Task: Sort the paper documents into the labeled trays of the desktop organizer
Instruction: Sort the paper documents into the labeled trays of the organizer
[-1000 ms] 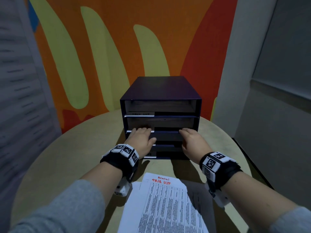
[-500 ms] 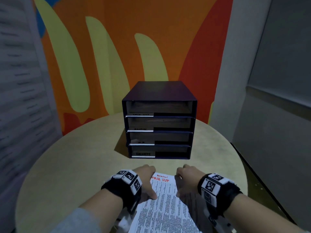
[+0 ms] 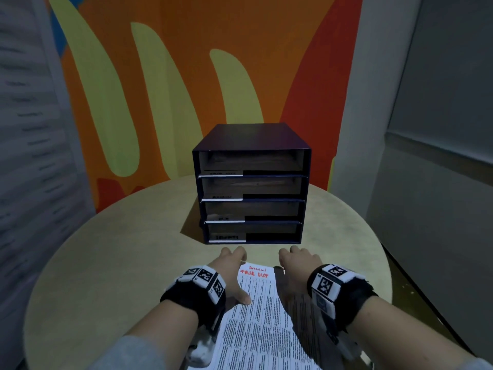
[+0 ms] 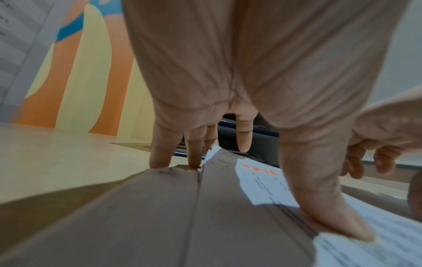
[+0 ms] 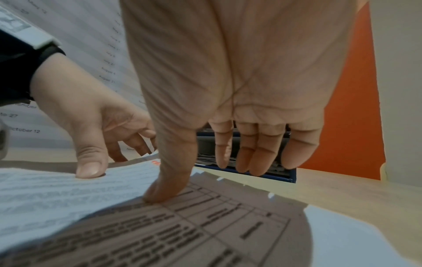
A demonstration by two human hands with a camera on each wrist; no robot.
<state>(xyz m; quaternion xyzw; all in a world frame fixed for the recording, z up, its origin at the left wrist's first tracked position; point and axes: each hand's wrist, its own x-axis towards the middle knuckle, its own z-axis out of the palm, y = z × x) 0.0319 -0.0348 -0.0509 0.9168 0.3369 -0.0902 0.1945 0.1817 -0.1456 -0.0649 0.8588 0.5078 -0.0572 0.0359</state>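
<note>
White paper with small black print lies under both hands. The left hand (image 3: 231,273) sits on the left edge of the top sheet (image 3: 256,311) — its thumb (image 5: 89,168) presses flat on the page, and its other fingers (image 4: 160,153) reach down to the worktop (image 3: 112,249) by the sheet's far corner. The right hand (image 3: 298,268) is spread over the right side of the papers. Its thumb tip (image 5: 160,195) pushes down on a page with a printed table (image 5: 217,216), while its four fingers (image 5: 251,153) hang loose in the air and hold nothing. Neither hand is pinching a sheet.

The top sheet has red writing near its far end that reads "TASK LIST" (image 3: 254,274). More sheets peek out under it on both sides.

Just past the fingertips stands the dark blue organizer (image 3: 252,182) — a box with four open trays, one above the other. Each tray has a white label strip (image 3: 224,175) on its left front; the words on them are too blurry to read. The trays look dim inside, so I cannot tell what lies in them.

Both wrists wear black bands with black-and-white square marks (image 3: 205,276). Behind the round worktop is a wall painted orange, yellow and red (image 3: 186,76).
</note>
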